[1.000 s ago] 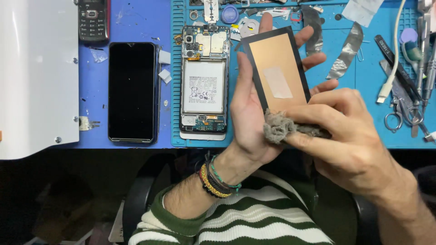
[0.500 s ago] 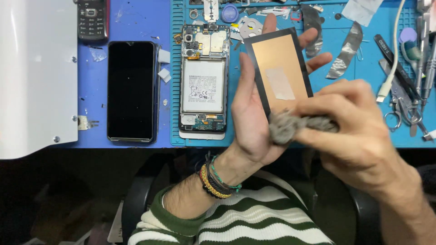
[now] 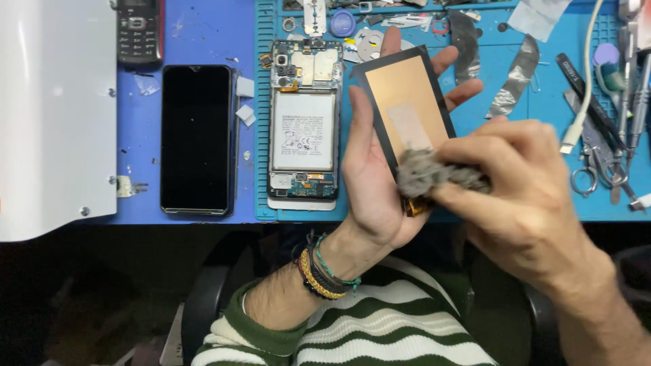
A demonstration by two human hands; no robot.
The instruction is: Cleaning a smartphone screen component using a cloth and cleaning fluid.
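Note:
My left hand (image 3: 373,183) holds a phone display panel (image 3: 407,108) by its edges, copper-coloured back side up, with a black border and a pale patch in the middle. My right hand (image 3: 522,196) pinches a wad of grey cloth (image 3: 424,173) and presses it against the lower end of the panel. Both hands hover over the near edge of the blue work mat (image 3: 515,149). The panel's bottom end is hidden under the cloth and my fingers.
An opened phone body (image 3: 303,122) with battery and circuit boards exposed lies on the mat left of my hands. A black smartphone (image 3: 195,139) lies further left, a keypad phone (image 3: 137,30) above it, a white box (image 3: 51,115) at far left. Tweezers, scissors and a white cable (image 3: 580,95) lie at right.
My right hand has rubbed the cloth upward and slightly left along the panel's lower end. The left hand keeps the panel nearly still.

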